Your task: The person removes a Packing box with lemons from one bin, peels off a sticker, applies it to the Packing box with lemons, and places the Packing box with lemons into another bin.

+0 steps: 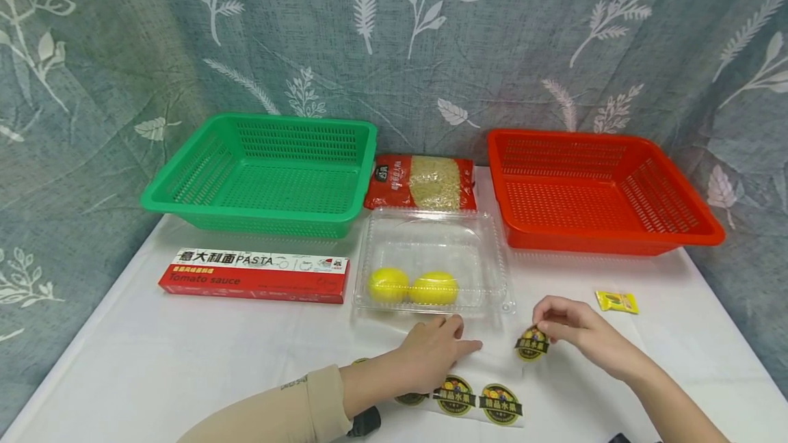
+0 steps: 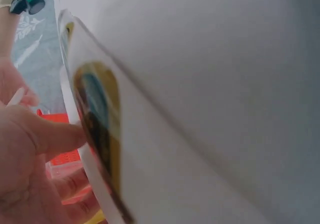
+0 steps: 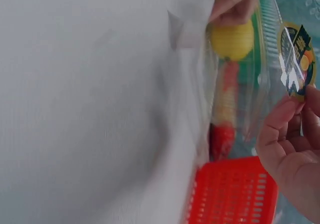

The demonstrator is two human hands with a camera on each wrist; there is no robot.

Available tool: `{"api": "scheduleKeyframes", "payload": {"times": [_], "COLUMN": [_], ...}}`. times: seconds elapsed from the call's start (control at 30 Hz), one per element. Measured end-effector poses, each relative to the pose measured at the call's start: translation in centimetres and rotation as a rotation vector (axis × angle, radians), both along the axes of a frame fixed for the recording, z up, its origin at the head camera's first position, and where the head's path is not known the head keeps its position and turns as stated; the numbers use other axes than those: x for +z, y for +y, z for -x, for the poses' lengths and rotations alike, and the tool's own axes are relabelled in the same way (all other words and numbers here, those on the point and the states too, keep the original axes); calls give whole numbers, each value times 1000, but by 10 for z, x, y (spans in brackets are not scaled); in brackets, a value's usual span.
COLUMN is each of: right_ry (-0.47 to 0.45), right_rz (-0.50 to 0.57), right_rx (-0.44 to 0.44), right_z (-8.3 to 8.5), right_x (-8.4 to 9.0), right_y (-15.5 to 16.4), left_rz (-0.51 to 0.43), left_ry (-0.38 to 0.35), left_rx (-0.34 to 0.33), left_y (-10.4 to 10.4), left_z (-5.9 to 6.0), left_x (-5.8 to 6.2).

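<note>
Head view showed my right hand pinching a round sticker; my left hand pressed flat, fingers relaxed, on the sticker sheet.

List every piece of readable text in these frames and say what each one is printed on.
"意大利面 PASTA" – white top strip of the long pasta box.
"tomato sauce" – red band of that box.
"精品水果" – dark banner on the round stickers on the sticker sheet, and on the peeled sticker pinched by the right hand.
Pasta bag: dark label too small to read.
Yellow sachet: print unreadable.
</note>
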State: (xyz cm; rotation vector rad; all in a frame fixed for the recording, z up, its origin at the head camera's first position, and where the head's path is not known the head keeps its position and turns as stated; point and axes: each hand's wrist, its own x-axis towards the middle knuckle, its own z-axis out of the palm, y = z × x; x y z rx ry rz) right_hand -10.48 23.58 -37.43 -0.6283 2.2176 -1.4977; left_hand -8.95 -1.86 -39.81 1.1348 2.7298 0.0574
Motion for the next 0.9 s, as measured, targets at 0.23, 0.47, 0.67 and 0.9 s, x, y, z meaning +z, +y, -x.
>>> {"api": "scheduleKeyframes", "payload": {"times": [0.23,0.47,0.67,0.9], "right_ry": [-6,-7,-14,4], "right_rz": [-9,-36,-40,-57], "right_rx": [-42,-100,-125,-178], "right_z": [-1,0,2,4], "right_x": [2,2,3,6], "right_y": [8,8,5,-3], "left_rz": [-15,9,-5,-79], "left_ry": [-44,-54,-54,-41], "left_rx": [33,71,64,48], "left_y": [1,4,3,-1], "left_z": [1,-3,-3,-7], "left_x": [1,6,5,7]}}
